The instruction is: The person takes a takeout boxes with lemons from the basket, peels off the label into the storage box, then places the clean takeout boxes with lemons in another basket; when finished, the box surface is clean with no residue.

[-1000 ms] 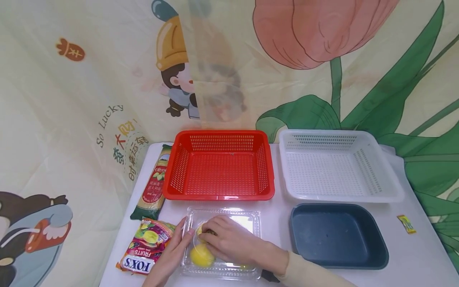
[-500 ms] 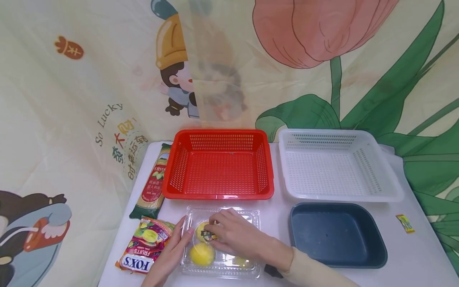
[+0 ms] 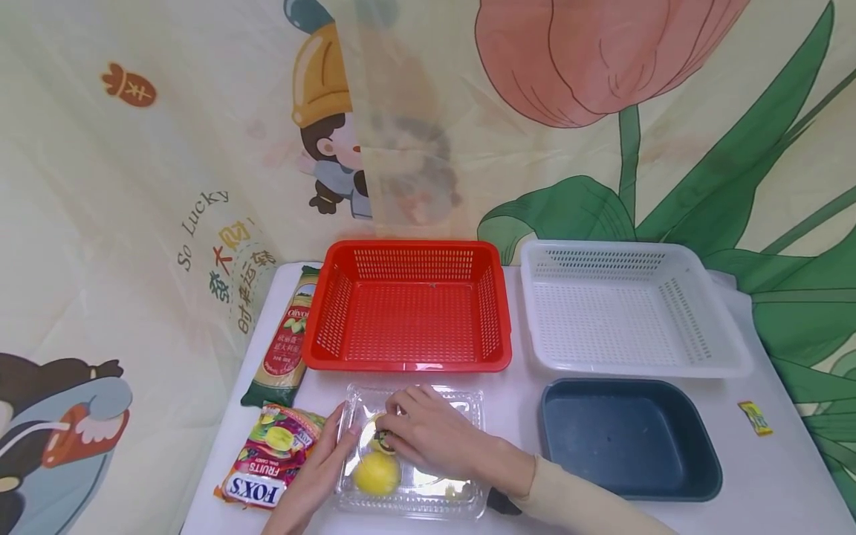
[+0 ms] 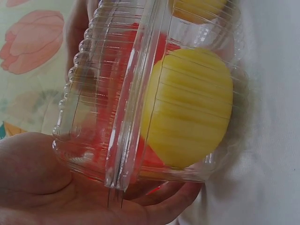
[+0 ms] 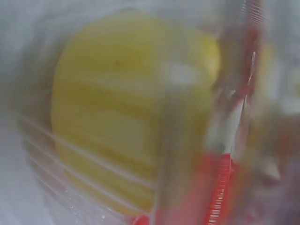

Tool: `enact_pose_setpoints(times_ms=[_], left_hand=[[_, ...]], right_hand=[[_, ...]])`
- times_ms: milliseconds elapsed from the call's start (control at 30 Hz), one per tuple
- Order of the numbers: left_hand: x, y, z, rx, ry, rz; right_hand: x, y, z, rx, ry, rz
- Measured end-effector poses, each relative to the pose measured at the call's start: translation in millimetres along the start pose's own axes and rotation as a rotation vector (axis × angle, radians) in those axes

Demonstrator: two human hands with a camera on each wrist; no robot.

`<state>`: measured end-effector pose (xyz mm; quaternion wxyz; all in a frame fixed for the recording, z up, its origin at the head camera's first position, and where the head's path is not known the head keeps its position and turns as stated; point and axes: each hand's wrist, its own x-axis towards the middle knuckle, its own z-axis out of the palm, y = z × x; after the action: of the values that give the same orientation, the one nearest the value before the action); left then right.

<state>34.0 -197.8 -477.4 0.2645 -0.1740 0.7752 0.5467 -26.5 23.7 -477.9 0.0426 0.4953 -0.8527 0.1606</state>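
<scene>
A clear plastic clamshell box (image 3: 428, 507), lid down, stands near the table's front edge with yellow fruits inside. One yellow fruit (image 3: 377, 474) shows at its front left; in the left wrist view a yellow fruit (image 4: 190, 108) lies behind the ribbed wall. My left hand (image 3: 321, 461) grips the box's left side, palm and fingers round its corner. Over the lid, my right hand (image 3: 431, 435) has bent fingers and thumb at a small dark label (image 3: 383, 441), partly hidden by them. The right wrist view is blurred, filled by a yellow fruit (image 5: 108, 112) behind plastic.
Left of the box lie a FOX'S candy bag (image 3: 270, 457) and a pasta pack (image 3: 284, 342). Behind stand a red basket (image 3: 408, 366) and a white basket (image 3: 642, 369). A dark blue tub (image 3: 631, 438) and a small yellow wrapped candy (image 3: 756, 418) are at right.
My right fingers have shifted slightly over the lid, and the dark label under them shows at a different angle. The left hand and the box stay nearly in place.
</scene>
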Motion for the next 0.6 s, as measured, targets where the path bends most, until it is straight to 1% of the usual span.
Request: enact_pose_setpoints(times_ms=[167, 333, 500, 600], left_hand=[[-1.5, 0.6, -0.5, -0.002, 0.003, 0.011], [-1.5, 1.1, -0.3, -0.007, 0.011, 0.016], [-0.5, 2.3, 0.4, 0.006, 0.018, -0.008], [0.5, 2.8, 0.8, 0.007, 0.017, -0.026]], right_hand=[[0.2, -0.2, 3.3, -0.035, 0.023, -0.009], [0.2, -0.3, 4.9, -0.052, 0.022, -0.010], [-0.8, -0.7, 5.1, -0.077, 0.034, -0.026], [-0.8, 0.0, 6.7, -0.108, 0.031, -0.055]])
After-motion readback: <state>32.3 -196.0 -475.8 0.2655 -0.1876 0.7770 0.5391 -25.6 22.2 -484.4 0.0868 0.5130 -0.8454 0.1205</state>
